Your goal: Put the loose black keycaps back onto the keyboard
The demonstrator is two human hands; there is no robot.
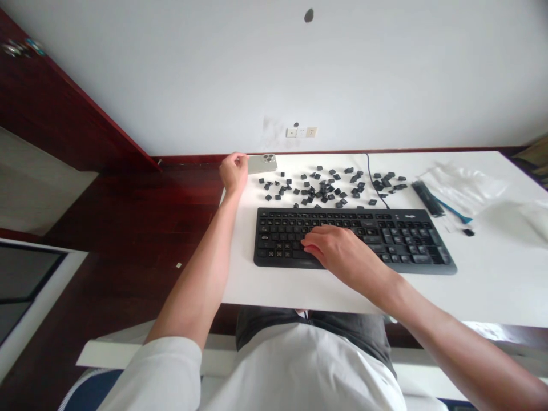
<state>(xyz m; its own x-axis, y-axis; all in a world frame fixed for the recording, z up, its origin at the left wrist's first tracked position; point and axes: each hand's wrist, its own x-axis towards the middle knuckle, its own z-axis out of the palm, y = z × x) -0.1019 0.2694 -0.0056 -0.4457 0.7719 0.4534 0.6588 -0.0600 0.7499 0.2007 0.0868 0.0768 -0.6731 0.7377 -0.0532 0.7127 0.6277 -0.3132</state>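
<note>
The right hand (334, 245) covers the middle of a long black plastic keyboard (379, 232), hiding several keys; its fingertips are mostly out of sight beneath it, so whether they grasp a key or only press cannot be told. The left hand (235, 171) hides one end of a flat silver-grey phone (260, 164), and whether it grips the phone is unclear too. Far to the right of the right hand, a crumpled translucent plastic bag (464, 182) blurs into the tabletop, near a dark elongated object (428, 198) and a thin blue tool (454, 211). Toward the body from the right hand, a strip of the white table (274, 288) runs to the near edge; its left edge passes under the left forearm. Beyond the right hand, small black square keycaps (324, 188) lie scattered, with a thin black cable (373, 182) among them. The right forearm slants in from the lower right, palm down, fingers bent; the left arm stretches forward, fingers curled inward.
</note>
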